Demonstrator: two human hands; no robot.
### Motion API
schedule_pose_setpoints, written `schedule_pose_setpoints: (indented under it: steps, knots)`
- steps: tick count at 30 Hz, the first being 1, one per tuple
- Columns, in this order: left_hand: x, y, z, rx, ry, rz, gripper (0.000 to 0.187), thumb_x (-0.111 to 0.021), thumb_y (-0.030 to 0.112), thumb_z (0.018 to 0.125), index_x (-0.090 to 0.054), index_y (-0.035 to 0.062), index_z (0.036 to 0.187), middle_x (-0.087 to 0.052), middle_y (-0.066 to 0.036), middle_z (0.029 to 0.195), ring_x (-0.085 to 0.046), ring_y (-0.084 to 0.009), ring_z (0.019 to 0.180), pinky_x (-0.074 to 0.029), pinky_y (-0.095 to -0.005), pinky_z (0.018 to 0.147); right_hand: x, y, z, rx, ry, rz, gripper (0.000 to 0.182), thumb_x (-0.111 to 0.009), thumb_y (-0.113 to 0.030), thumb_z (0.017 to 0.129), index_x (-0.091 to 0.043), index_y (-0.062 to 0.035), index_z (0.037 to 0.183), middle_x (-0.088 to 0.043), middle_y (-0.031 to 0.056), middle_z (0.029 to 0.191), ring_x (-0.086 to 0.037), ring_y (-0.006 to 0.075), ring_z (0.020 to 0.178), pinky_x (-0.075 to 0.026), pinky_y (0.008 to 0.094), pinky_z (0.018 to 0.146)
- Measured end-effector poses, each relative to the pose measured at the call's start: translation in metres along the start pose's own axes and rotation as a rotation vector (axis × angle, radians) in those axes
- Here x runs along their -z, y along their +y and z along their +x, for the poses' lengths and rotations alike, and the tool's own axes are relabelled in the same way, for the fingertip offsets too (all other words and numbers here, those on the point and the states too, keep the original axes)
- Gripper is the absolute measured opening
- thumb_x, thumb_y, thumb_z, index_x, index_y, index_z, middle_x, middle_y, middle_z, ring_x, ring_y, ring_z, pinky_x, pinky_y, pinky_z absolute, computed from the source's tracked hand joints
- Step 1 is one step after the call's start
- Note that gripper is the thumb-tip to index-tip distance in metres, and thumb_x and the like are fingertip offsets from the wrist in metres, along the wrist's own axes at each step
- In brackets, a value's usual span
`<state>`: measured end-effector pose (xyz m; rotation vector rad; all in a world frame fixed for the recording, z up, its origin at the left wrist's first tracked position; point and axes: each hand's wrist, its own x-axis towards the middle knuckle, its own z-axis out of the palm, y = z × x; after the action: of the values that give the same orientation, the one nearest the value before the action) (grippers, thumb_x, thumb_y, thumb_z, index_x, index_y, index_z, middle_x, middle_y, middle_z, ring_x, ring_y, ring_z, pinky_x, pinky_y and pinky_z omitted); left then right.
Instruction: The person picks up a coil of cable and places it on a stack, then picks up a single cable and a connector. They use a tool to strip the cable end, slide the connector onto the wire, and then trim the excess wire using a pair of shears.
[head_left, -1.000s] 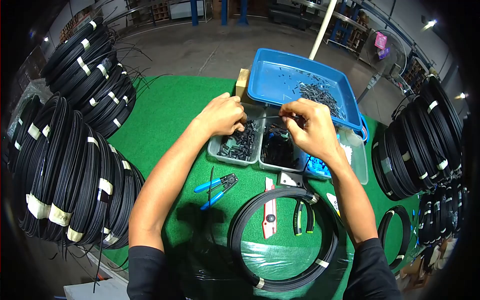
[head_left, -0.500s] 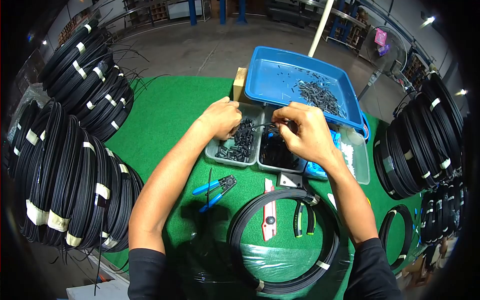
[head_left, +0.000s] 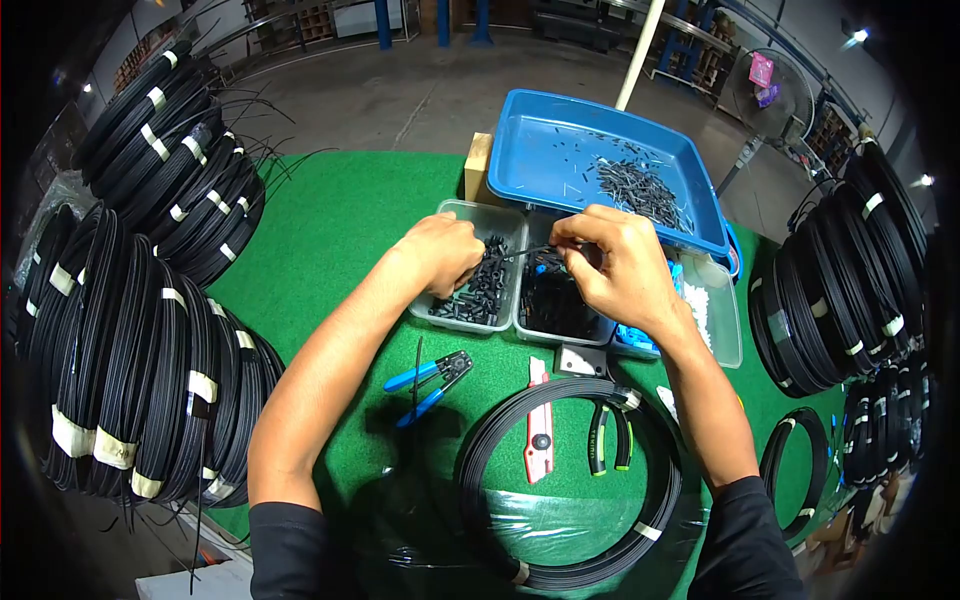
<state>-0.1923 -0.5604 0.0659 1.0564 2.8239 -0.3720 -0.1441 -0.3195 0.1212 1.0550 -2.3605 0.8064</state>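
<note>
My left hand (head_left: 443, 256) is at the left clear plastic bin (head_left: 450, 322), over small black tube-like parts (head_left: 482, 292). Its fingers are curled closed, and whatever they hold is hidden. Above the middle bin (head_left: 560, 338), which has dark parts in it, my right hand (head_left: 630, 268) pinches a thin black cable (head_left: 532, 249) between thumb and fingers. The cable's end points left toward the left bin. Blue-handled strippers (head_left: 430, 385) lie below the bins. A red-and-white cutter (head_left: 539, 430) and black-green pliers (head_left: 597, 440) lie inside a coil of black cable (head_left: 480, 500).
A blue tray (head_left: 545, 165) with black scraps stands behind the bins, beside a wooden block (head_left: 478, 165). A bin of white parts (head_left: 697, 310) is at the right. Large cable coils are stacked at left (head_left: 130, 340) and right (head_left: 840, 280). A fan (head_left: 775, 95) stands behind.
My left hand has shifted slightly left and down at the left bin, its fingers still curled. My right hand holds the cable in nearly the same place.
</note>
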Motion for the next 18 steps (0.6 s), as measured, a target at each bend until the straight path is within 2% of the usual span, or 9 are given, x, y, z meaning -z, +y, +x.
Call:
schedule_pose_setpoints:
  steps: [3,10,16,18]
  knots:
    - [-0.001,0.001,0.001,-0.02,-0.089,-0.041,0.019,-0.079,0.014,0.053,-0.075,0.0191,0.071,-0.069,-0.005,0.083,-0.063,-0.0232,0.091,-0.048,-0.0369,0.082,-0.001,0.0,0.0,0.001,-0.005,0.002,0.016,-0.065,-0.002,0.075,-0.071,0.0006,0.09,-0.065,0.0138,0.076,-0.062,0.0251,0.062,-0.048,0.0343,0.057]
    - [-0.01,-0.001,0.002,-0.093,-0.011,-0.097,0.017,-0.078,0.015,0.056,-0.076,0.017,0.072,-0.069,-0.007,0.076,-0.063,-0.0238,0.092,-0.048,-0.037,0.083,-0.003,0.003,-0.001,-0.012,-0.012,-0.015,0.016,-0.064,-0.002,0.075,-0.071,0.0008,0.089,-0.065,0.0139,0.076,-0.062,0.0252,0.062,-0.049,0.0344,0.058]
    - [-0.004,0.002,0.001,-0.048,0.051,0.011,0.013,-0.074,0.012,0.058,-0.074,0.0114,0.071,-0.069,-0.013,0.075,-0.068,-0.0317,0.079,-0.054,-0.0438,0.073,-0.006,0.003,-0.003,-0.019,-0.027,0.006,0.018,-0.062,-0.002,0.074,-0.07,0.0011,0.089,-0.065,0.0142,0.076,-0.062,0.0263,0.062,-0.05,0.0352,0.059]
    - [-0.002,0.0,0.0,-0.066,-0.012,-0.121,0.012,-0.073,0.01,0.059,-0.073,0.0103,0.071,-0.069,-0.014,0.077,-0.069,-0.0332,0.076,-0.056,-0.044,0.068,-0.005,0.002,-0.003,-0.011,-0.018,0.002,0.018,-0.062,-0.002,0.074,-0.07,0.0011,0.089,-0.065,0.0142,0.076,-0.062,0.0262,0.062,-0.05,0.0352,0.059]
